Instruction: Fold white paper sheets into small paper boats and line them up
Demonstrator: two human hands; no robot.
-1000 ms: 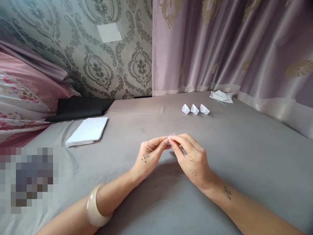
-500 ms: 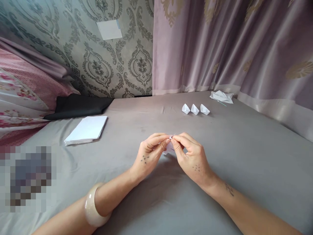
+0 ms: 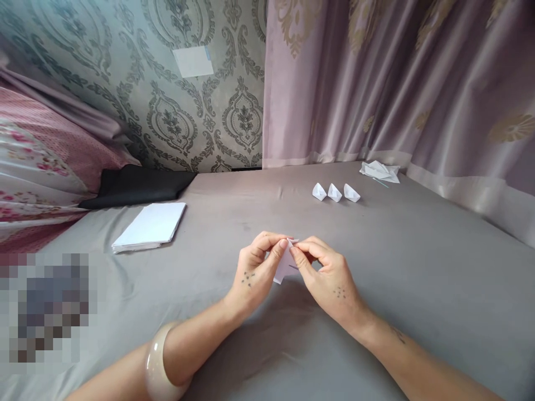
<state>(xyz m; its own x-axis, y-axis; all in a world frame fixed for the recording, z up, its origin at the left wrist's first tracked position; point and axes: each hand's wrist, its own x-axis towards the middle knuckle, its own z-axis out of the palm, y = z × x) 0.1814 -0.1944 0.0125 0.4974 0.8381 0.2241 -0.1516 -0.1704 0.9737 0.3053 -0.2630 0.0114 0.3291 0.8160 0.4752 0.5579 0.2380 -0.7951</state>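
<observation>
Between my hands, above the grey cloth, is a small piece of folded paper [image 3: 285,268], white to pale pink, with its lower part hanging below my fingers. My left hand [image 3: 259,267] is closed, pinching its top edge between thumb and fingers. From the other side, my right hand [image 3: 328,270] pinches the same paper near the top, thumb tip close to the left thumb. A thin dark strip shows beside the right fingers; I cannot make out what it is. My fingers cover much of the paper.
Three small folded white paper boats [image 3: 334,192] stand in a row beyond my hands. Farther back right lie loose folded papers [image 3: 379,171] by the curtain [image 3: 317,83]. A stack of white paper [image 3: 150,225] lies left, near a black cloth [image 3: 137,186]. A blurred patch covers the lower left.
More of the folded paper now shows below my fingers, and its top edge stands up between my thumbs. The view has tilted slightly upward. Both hands keep their pinch.
</observation>
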